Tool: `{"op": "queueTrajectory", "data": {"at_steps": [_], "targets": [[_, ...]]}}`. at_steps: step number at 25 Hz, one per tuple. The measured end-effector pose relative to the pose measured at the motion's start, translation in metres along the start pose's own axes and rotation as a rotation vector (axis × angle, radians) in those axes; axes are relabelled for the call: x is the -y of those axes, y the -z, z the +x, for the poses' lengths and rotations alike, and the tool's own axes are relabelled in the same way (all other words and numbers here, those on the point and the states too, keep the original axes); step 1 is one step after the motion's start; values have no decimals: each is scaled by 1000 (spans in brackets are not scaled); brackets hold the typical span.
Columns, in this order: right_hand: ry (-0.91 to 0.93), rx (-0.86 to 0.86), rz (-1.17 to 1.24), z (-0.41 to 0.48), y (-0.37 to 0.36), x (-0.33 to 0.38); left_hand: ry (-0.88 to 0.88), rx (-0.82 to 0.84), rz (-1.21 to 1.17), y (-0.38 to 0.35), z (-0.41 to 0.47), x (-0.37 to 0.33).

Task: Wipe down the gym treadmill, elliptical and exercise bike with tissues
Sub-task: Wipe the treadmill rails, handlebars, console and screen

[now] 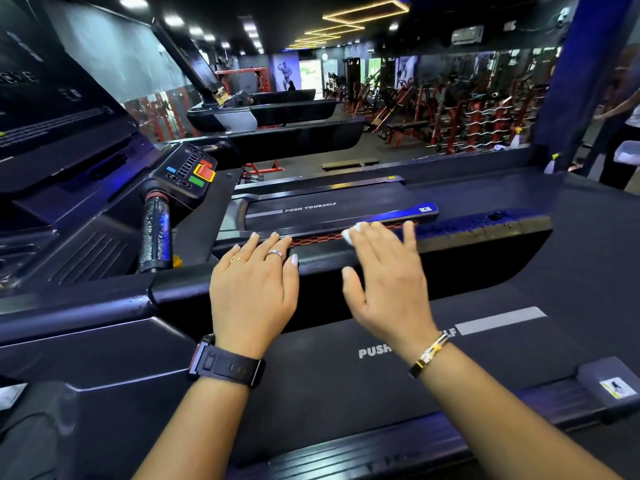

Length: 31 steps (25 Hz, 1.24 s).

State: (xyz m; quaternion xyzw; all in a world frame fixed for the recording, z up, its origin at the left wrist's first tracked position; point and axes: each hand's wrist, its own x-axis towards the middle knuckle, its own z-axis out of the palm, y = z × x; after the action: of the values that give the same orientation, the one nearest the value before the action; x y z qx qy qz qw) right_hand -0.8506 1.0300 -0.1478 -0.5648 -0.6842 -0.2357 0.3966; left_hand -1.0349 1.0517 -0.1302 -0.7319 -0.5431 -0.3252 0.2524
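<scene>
Pressing tissue [351,233] flat onto treadmill side rail [485,237] with right hand [388,285], fingers straight, slightly apart. Resting left hand [254,289] alongside, fingers straight, together. Reading "PUSH YOURSELF" on neighbouring belt [311,216], "PUSH" on near belt [346,393].

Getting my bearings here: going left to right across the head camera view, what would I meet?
handle grip → button panel → left hand → right hand → sticker
</scene>
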Motion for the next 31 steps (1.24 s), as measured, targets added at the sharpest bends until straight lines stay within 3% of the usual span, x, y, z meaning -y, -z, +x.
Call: {"op": "queueTrajectory", "data": {"at_steps": [4, 10, 14, 18, 21, 24, 28, 31], "targets": [[112, 8, -5, -9, 15, -32, -35, -18, -17, -5, 4, -24], [-123, -3, -185, 0, 26, -76, -26, -16, -24, -10, 8, -42], [-1, 61, -29, 0, 19, -42, -27, -6, -39, -13, 12, -56], [107, 63, 0, -12, 29, -68, -31, 3, -43, -13, 12, -59], [-14, 21, -96, -10, 33, -97, -32, 2, -39, -14, 13, -60], [-129, -4, -162, 3, 27, -82, -37, -2, -50, -14, 14, -64], [21, 80, -4, 0, 25, -53, -63, 12, -61, -16, 17, -70], [136, 34, -5, -17, 30, -82, -74, 15, -61, -18, 19, -74]]}}
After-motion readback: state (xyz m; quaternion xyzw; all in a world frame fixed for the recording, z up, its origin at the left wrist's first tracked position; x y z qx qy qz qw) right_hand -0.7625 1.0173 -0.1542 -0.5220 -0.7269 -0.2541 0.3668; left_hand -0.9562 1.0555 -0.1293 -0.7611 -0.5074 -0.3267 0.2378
